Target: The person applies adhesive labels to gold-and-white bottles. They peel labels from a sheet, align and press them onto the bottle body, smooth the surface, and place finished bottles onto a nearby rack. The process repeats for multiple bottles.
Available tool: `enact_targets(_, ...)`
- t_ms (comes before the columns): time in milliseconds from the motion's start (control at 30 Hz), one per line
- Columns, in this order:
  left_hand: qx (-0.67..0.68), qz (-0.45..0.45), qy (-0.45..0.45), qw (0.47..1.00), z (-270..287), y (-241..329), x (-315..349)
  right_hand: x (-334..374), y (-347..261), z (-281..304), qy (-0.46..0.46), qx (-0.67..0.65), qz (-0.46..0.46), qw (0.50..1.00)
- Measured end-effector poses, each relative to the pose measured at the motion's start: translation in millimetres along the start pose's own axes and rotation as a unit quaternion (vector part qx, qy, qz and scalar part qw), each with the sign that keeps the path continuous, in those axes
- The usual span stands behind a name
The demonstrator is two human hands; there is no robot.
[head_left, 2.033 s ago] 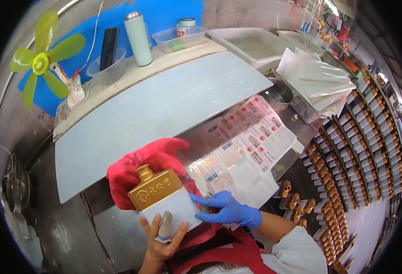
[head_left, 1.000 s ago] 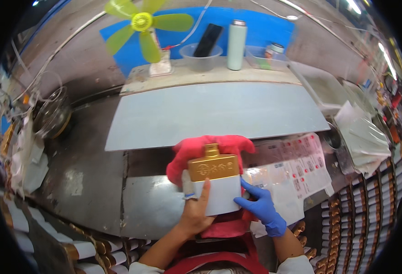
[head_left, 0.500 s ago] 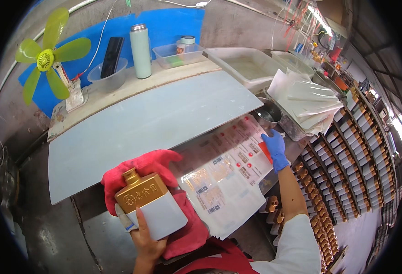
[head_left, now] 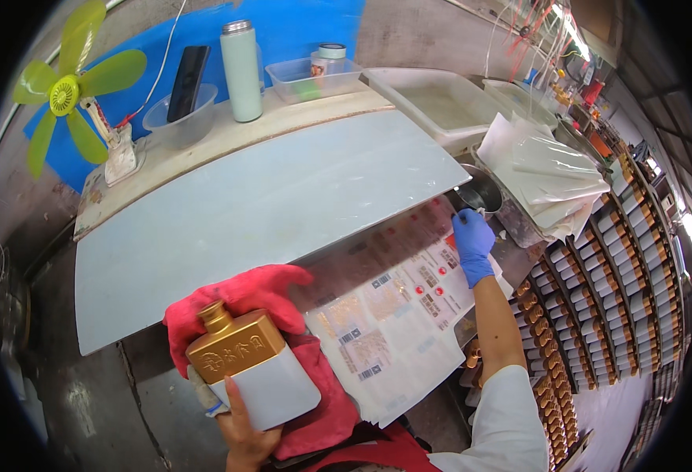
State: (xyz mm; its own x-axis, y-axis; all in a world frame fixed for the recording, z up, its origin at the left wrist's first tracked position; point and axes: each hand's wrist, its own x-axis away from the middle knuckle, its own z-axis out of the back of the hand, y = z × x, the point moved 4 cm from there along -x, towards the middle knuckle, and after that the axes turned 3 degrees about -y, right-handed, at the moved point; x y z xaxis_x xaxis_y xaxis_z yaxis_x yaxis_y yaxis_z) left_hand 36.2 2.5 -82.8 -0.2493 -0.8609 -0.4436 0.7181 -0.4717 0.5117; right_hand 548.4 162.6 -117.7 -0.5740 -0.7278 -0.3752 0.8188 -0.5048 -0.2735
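Observation:
My left hand [head_left: 248,433] grips a flat-sided bottle [head_left: 255,366] with a gold neck and shoulder and a white lower body. It lies tilted against a crumpled red cloth [head_left: 318,377], and a fingertip cover shows on one digit. To the right, my right hand [head_left: 474,240] wears a blue-purple glove. Its fingers are curled together beside a metal bowl [head_left: 484,193], over the far right edge of printed transfer sheets [head_left: 409,338]. Whatever those fingers pinch is hidden; a small whitish bit shows near the bowl's rim.
A pale blue board [head_left: 259,204] spans the bench. Behind it stand a yellow-green fan [head_left: 64,96], a mint flask [head_left: 241,75] and plastic tubs [head_left: 181,122]. White sheets [head_left: 546,169] pile on a container at right, beside racks of gold-and-white bottles [head_left: 605,275].
My right hand has moved slightly farther away, closer to the metal bowl. The orange-red piece seen by it earlier no longer shows. My left hand keeps hold of the bottle.

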Motion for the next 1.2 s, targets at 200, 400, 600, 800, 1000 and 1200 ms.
enact_targets(200,0.026,-0.006,-0.012,1.0,-4.4,-4.5,4.5,0.3,14.4,-3.8,0.083,-0.088,0.019,0.992)
enact_targets(400,0.085,0.012,-0.055,0.995,-6.7,-11.8,6.9,0.7,5.7,25.6,0.015,-0.231,0.01,0.973)
enact_targets(600,0.087,0.05,0.046,0.994,39.9,0.2,4.6,84.6,-134.8,124.1,-0.334,-0.23,0.199,0.892)
enact_targets(800,0.327,0.097,0.042,0.939,66.8,14.9,-37.7,189.2,-266.0,215.9,-0.541,-0.217,0.41,0.702)
enact_targets(1000,0.483,0.136,-0.107,0.858,70.8,15.5,-35.6,213.9,-298.1,220.3,-0.575,-0.181,0.469,0.646)
enact_targets(1200,0.466,0.178,-0.029,0.866,71.5,6.2,-32.1,219.7,-299.6,196.4,-0.582,-0.237,0.408,0.663)
